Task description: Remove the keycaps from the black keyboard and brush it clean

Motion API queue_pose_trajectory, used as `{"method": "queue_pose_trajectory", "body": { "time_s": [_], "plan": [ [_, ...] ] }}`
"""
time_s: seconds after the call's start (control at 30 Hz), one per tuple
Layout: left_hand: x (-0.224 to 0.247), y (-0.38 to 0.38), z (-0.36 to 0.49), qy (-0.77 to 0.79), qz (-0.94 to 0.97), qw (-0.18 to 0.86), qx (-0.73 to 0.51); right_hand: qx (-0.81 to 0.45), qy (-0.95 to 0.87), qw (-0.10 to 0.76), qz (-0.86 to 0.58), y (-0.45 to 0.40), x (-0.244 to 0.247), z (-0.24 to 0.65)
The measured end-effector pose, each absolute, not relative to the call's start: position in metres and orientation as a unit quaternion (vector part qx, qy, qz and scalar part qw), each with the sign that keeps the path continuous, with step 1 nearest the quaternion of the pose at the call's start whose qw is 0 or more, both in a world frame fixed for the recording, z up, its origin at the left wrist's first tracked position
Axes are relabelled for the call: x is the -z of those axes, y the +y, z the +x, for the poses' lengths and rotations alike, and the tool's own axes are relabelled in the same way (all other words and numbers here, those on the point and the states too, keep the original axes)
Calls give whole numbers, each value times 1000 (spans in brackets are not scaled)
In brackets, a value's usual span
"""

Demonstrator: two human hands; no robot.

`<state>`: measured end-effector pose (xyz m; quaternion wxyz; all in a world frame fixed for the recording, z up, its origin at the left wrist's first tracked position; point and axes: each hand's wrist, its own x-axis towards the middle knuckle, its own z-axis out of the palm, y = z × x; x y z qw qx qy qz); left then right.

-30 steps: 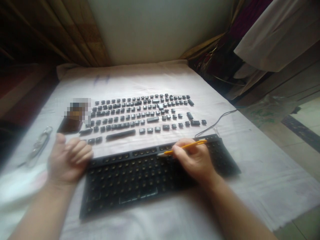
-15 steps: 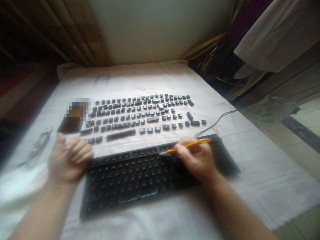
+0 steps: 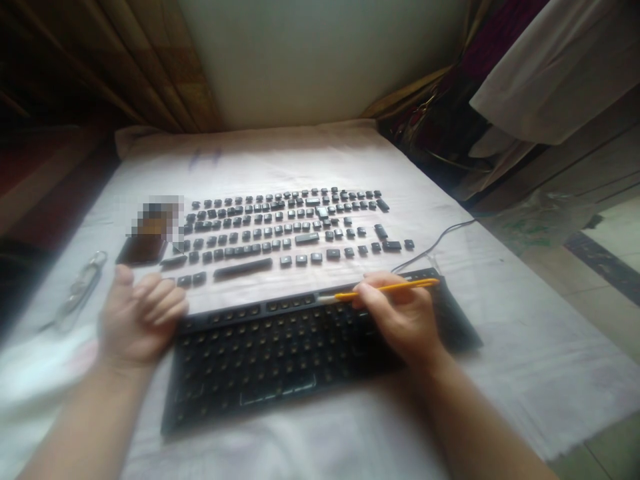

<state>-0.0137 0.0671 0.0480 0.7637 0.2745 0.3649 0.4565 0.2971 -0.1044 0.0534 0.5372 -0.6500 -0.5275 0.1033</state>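
A black keyboard base (image 3: 250, 363) without keycaps lies on the white cloth, slightly tilted in view. My right hand (image 3: 403, 317) pinches a yellow-orange brush (image 3: 390, 288); its pale bristle tip rests at the base's top row, near the middle. At the base's upper left corner is my left hand (image 3: 143, 317), fingers curled and thumb up, its edge against the corner. Whether anything is inside those curled fingers is hidden. Beyond the base, loose black keycaps (image 3: 307, 238) lie in several rows, with a long spacebar (image 3: 243, 268) in the nearest row.
A dark phone-like object (image 3: 143, 250), partly pixelated, lies left of the keycaps. Further left is a clear, slender object (image 3: 83, 287). A thin cable (image 3: 435, 240) runs off the right side of the white cloth (image 3: 525, 347). Curtains hang behind.
My right hand has shifted slightly right and the brush tip has moved up to the top row, with the brush now lying flatter. My left hand has stayed nearly where it was.
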Motion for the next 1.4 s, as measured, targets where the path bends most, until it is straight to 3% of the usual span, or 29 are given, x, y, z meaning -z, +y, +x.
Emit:
{"method": "queue_pose_trajectory", "body": {
  "time_s": [0.27,0.7,1.0,1.4],
  "plan": [
    [-49,66,-11,376,276,754,-463,-89,-560,483,-668,-104,-44,299],
    [-48,66,-10,375,284,752,-462,-118,-536,529,-647,-104,-53,298],
    [-48,66,-10,377,287,749,-464,-111,-558,469,-675,-104,-45,300],
    [-47,67,-9,381,277,751,-463,-154,-548,512,-643,-104,-50,292]
  ]
}}
